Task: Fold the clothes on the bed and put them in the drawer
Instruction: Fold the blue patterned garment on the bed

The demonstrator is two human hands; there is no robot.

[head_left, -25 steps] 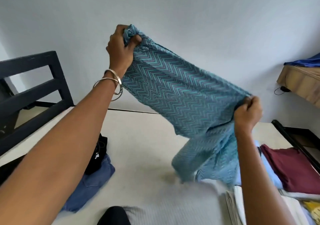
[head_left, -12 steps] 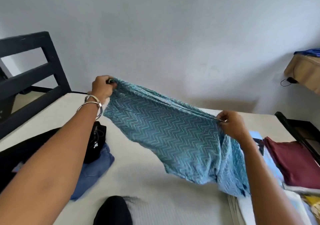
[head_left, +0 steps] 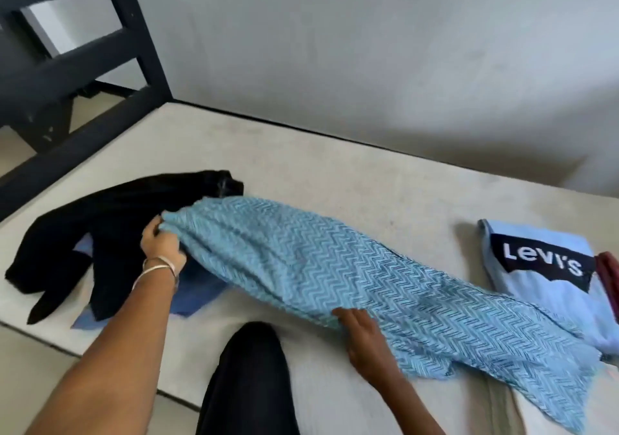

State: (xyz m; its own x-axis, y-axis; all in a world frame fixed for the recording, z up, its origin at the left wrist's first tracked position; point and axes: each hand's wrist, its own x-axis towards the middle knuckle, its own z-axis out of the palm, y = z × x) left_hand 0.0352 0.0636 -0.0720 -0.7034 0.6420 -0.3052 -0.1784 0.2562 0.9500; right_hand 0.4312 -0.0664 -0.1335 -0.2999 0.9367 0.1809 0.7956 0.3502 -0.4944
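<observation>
While left grip (head_left: 160, 245) pinches its corner, teal cloth (head_left: 351, 273) trails rt.

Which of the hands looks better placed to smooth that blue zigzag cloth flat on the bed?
Probably the right hand: its fingers lie on the near edge of the zigzag cloth, free to sweep. The left hand grips the bunched end by the black garment, anchoring it.
</observation>
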